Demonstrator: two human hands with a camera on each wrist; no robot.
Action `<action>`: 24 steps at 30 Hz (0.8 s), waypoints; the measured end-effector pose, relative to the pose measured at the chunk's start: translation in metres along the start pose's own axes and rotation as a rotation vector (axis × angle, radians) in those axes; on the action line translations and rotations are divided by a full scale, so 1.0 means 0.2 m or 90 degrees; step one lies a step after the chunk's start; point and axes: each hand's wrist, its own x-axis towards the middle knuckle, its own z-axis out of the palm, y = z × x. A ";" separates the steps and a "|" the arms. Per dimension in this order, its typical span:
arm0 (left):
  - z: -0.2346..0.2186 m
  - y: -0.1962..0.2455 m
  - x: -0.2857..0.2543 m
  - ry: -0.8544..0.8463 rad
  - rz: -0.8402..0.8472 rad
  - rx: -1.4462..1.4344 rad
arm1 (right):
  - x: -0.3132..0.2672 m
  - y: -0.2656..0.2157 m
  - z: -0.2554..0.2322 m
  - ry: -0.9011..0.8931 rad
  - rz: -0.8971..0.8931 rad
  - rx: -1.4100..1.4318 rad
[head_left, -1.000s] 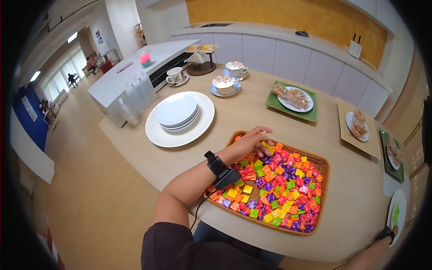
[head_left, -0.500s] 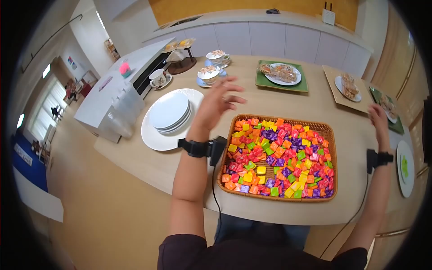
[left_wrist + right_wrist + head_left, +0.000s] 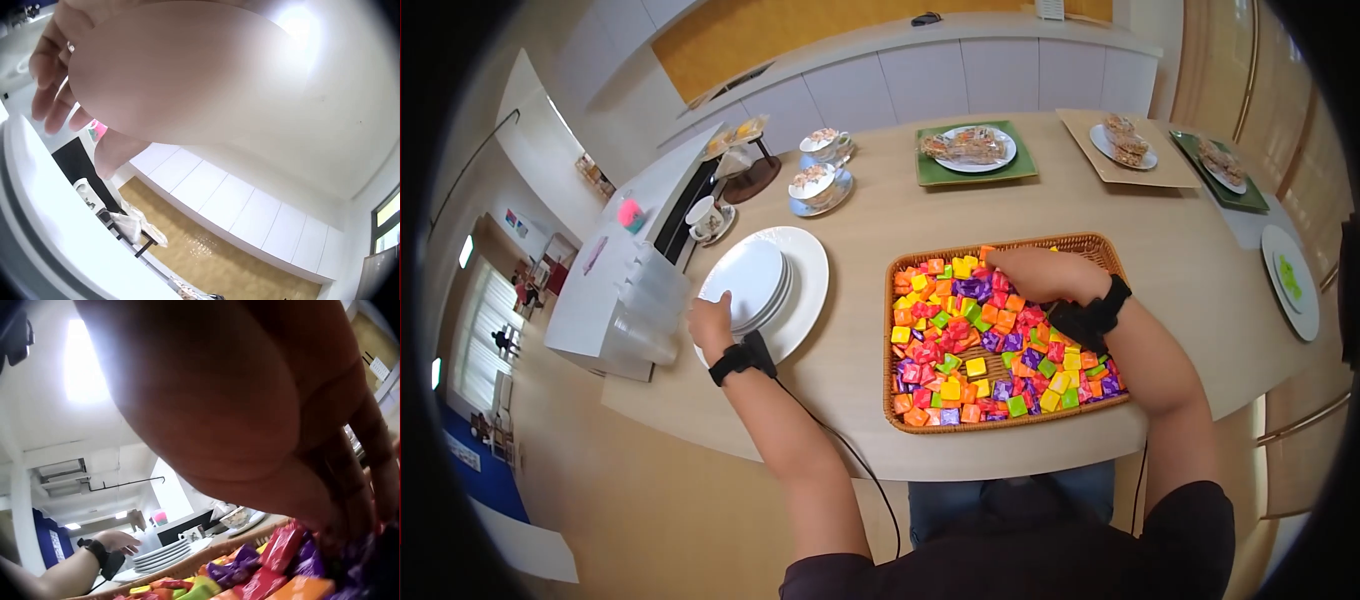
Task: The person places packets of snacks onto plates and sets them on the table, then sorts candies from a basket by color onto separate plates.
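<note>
The left hand (image 3: pixel 712 325) is at the left edge of a stack of small white plates (image 3: pixel 752 280) on a large white plate (image 3: pixel 810 285). Its fingers look loosely spread beside the stack (image 3: pixel 28 187) in the left wrist view; any contact is unclear. Over the upper part of a wicker basket (image 3: pixel 888 350) of colourful wrapped candies (image 3: pixel 970 345), the right hand (image 3: pixel 1050 275) reaches down. Its fairly straight fingers (image 3: pixel 347 478) meet the candies (image 3: pixel 281 547) in the right wrist view, their tips partly hidden.
Two filled cups (image 3: pixel 812 183) on saucers stand behind the plates, and another cup (image 3: pixel 703 216) is further left. Clear plastic cups (image 3: pixel 645 310) stand at the left. Wrapped snacks (image 3: pixel 975 146) on trays line the back; a white plate (image 3: pixel 1280 250) is far right.
The left hand has moved left and down from above the table to the plate stack. From the right side, the right hand has come over the basket. The head view has shifted.
</note>
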 end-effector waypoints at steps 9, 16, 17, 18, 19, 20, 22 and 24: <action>0.07 -0.06 0.05 -0.078 -0.067 -0.023 | -0.05 -0.02 0.00 0.016 -0.095 0.126; 0.08 -0.12 0.11 -0.096 -0.023 -0.030 | -0.09 -0.07 0.01 0.027 -0.208 0.087; 0.07 -0.12 0.11 -0.127 -0.013 -0.038 | -0.08 -0.06 0.03 0.027 -0.208 0.089; 0.06 -0.11 0.10 -0.126 -0.011 -0.036 | -0.06 -0.04 0.04 0.019 -0.216 0.096; 0.06 -0.12 0.10 -0.130 0.006 -0.048 | -0.06 -0.04 0.03 0.010 -0.224 0.101; 0.06 -0.12 0.10 -0.134 0.023 -0.061 | -0.06 -0.04 0.01 0.011 -0.224 0.102; 0.13 -0.17 0.15 -0.107 0.018 -0.115 | -0.09 -0.05 -0.03 0.027 -0.154 0.113; 0.27 -0.28 0.28 -0.079 0.011 -0.169 | -0.09 -0.05 -0.04 0.105 -0.153 0.102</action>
